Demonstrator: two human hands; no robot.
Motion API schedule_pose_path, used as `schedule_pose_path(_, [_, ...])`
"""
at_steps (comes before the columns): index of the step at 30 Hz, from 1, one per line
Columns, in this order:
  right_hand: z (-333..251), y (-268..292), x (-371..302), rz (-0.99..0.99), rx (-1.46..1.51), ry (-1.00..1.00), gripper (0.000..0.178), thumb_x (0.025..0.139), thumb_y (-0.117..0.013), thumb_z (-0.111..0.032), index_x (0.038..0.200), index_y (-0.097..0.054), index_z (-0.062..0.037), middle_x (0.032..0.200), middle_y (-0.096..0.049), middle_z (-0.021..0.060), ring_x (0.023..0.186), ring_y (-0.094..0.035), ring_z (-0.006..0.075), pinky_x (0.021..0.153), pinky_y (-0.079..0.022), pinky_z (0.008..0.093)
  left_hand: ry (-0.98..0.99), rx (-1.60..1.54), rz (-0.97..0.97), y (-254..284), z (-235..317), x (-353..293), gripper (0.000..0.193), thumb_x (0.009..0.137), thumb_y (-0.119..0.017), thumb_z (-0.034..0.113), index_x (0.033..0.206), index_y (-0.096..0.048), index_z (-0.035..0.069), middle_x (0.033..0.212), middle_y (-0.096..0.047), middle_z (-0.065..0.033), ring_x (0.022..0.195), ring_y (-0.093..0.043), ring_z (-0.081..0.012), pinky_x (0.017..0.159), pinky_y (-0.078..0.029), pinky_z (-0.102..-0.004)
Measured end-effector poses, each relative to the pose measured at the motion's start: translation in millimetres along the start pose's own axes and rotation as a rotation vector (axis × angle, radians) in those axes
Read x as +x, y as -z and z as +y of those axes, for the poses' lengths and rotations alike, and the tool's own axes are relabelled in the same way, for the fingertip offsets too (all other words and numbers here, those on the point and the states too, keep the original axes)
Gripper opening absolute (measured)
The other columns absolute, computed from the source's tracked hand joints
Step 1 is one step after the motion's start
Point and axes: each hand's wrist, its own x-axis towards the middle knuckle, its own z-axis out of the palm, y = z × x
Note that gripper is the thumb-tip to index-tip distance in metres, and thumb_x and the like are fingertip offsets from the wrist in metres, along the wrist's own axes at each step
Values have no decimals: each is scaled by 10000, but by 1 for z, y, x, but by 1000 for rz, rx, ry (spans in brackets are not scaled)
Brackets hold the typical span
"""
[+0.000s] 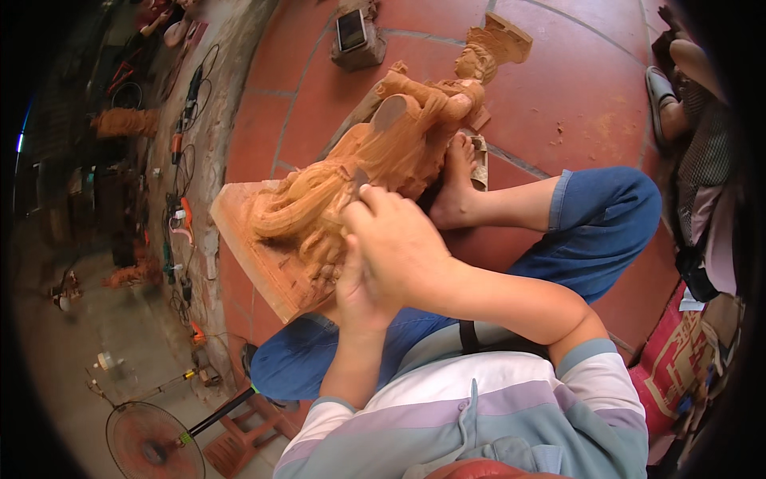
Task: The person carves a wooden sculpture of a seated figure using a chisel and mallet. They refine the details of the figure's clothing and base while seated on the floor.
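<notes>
We sit with the wooden carving (363, 152) on the floor (590, 96), foot (455, 191) beside it, likely bracing; right hand (400, 239) curls over left hand (363, 297), what either grip holds we cannot tell

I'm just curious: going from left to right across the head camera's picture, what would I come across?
Round fan → wooden carving's base → the person's right hand → bare foot → bent right knee in blue jeans → red sack.
</notes>
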Motion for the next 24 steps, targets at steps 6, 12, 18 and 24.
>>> schedule_pose_path(6, [-5, -11, 6, 67, -170, 8, 209, 737, -607, -143, 872, -507, -18, 857, -493, 156, 819, -539, 309, 731, -438, 385, 75, -15, -20, 6, 9, 3, 559, 972, -414, 466, 1326, -435, 34, 1289, -521, -141, 1181, -501, -288, 1029, -381, -422])
schedule_pose_path(12, [0, -1, 2, 83, -115, -31, 197, 725, -601, -138, 868, -520, -29, 859, -504, 153, 809, -543, 309, 711, -439, 387, 208, -361, -229, 10, 1, 11, 542, 979, -398, 460, 1345, -413, 61, 1308, -495, -133, 1196, -479, -291, 1030, -377, -436])
schedule_pose_path(18, [0, -3, 4, 6, -64, 63, 284, 675, -632, -149, 891, -501, -20, 876, -498, 160, 823, -536, 316, 715, -428, 389, 5, 76, -2, -1, 4, 0, 550, 970, -434, 448, 1340, -414, 42, 1308, -495, -120, 1188, -484, -260, 1019, -391, -406])
schedule_pose_path(24, [-5, -3, 9, 12, -214, -94, 228, 717, -599, -136, 892, -510, -20, 891, -512, 159, 859, -548, 314, 749, -435, 388, 75, 24, -17, 6, 9, 10, 554, 968, -436, 453, 1344, -413, 47, 1313, -493, -122, 1192, -481, -277, 1018, -389, -414])
